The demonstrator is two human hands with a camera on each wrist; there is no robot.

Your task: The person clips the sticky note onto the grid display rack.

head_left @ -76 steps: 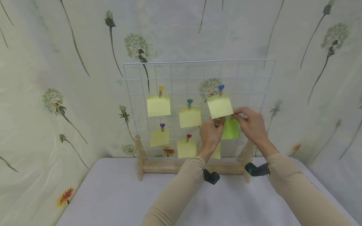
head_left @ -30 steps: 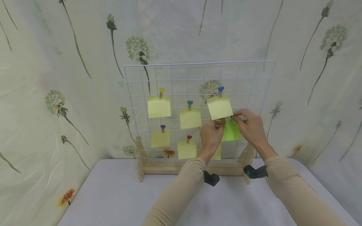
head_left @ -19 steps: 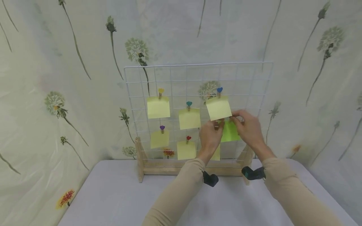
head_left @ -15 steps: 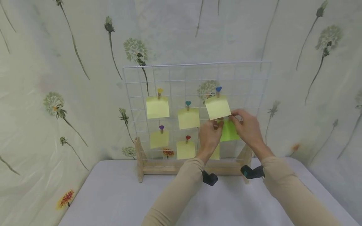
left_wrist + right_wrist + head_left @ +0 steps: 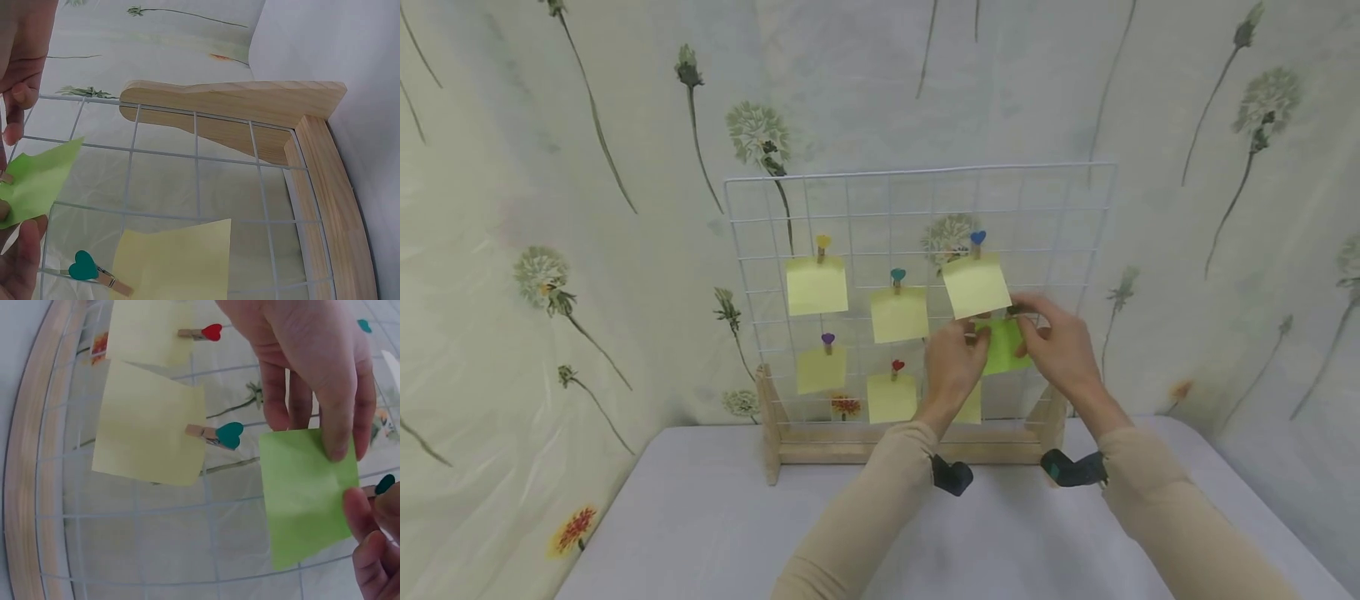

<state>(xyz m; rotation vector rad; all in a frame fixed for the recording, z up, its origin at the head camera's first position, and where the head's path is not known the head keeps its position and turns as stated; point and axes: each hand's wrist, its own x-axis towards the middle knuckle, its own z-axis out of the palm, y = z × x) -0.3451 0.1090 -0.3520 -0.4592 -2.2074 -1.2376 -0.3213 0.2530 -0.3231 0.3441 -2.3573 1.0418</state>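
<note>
In the head view my left hand [image 5: 953, 362] pinches the left side of a bright green sticky note [image 5: 1003, 350] low on a white wire grid [image 5: 891, 215]. A wooden clothespin with a dark green heart [image 5: 385, 484] sits at the note's top edge. My right hand [image 5: 1063, 346] is right beside that clothespin, forefinger by the heart. Its thumb lies lower, against the note's right side, and thumb and forefinger stand apart. A pale yellow note [image 5: 976, 286] under a blue heart clothespin [image 5: 977, 242] hangs just above both hands.
More yellow notes hang to the left under clothespins with yellow [image 5: 823, 241], teal [image 5: 898, 275], purple [image 5: 827, 339] and red [image 5: 897, 366] hearts. Another note [image 5: 968, 406] is partly behind my left wrist. The grid stands in a wooden base [image 5: 823, 452] on a white table [image 5: 715, 517].
My right thumb has moved down from the forefinger, and the dark heart shows between them. The green note is tilted more than at first. My left hand keeps its grip; the view has shifted slightly.
</note>
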